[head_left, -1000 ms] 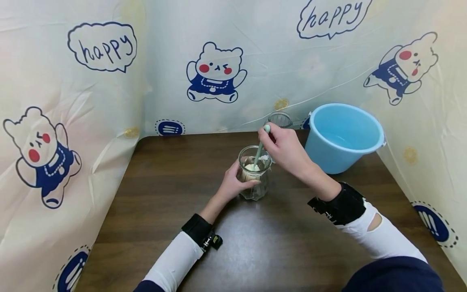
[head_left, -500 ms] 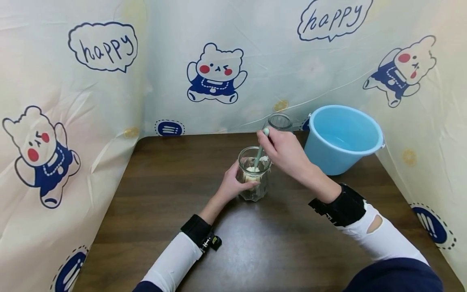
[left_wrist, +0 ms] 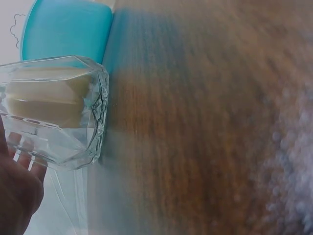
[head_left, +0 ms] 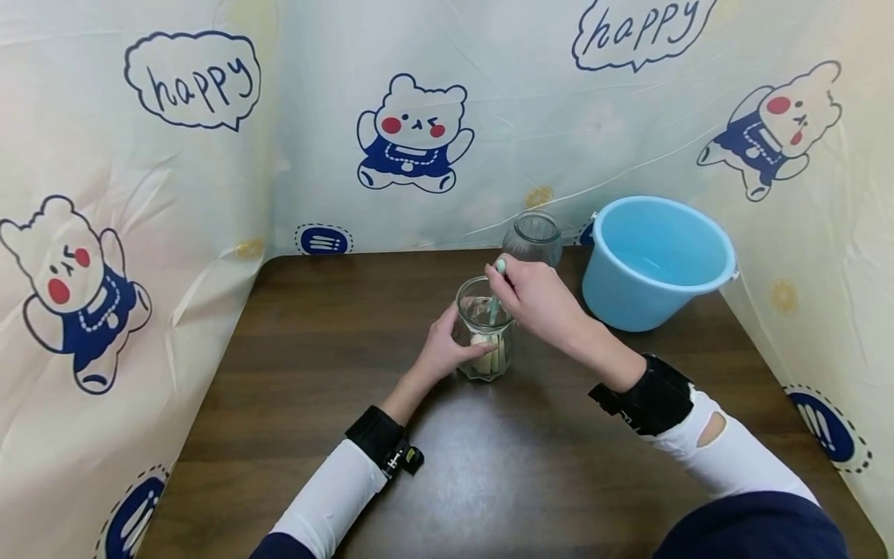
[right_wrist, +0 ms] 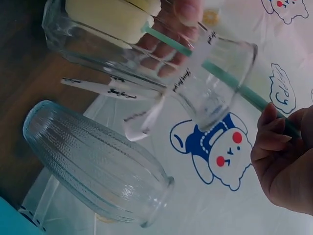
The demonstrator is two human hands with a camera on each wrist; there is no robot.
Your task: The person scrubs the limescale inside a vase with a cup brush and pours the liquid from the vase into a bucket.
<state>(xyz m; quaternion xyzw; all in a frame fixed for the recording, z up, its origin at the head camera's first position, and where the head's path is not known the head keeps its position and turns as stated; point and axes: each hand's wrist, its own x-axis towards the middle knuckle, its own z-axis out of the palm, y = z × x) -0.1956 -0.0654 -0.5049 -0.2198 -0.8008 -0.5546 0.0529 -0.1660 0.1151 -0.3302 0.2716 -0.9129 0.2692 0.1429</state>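
A clear glass vase (head_left: 482, 373) stands on the table, and my left hand (head_left: 441, 351) grips its left side, thumb in front. My right hand (head_left: 548, 301) pinches the green handle (right_wrist: 227, 78) of a sponge bottle brush above the vase's mouth. The brush's pale yellow sponge (right_wrist: 110, 19) is inside the vase, low down near its base. In the right wrist view, a white ribbon (right_wrist: 142, 117) with dark lettering is tied round the vase's neck. Fingers of my left hand show through the glass in the left wrist view.
Behind my right hand stands a second, ribbed glass vase (right_wrist: 98, 161). A light blue bucket (head_left: 621, 291) is at the back right of the brown wooden table (head_left: 328, 334). A printed cloth (head_left: 300, 140) hangs behind and at both sides.
The sponge has gone deeper into the vase, from its upper part towards the base. My right hand has come down with the handle. My left hand has stayed in place on the vase.
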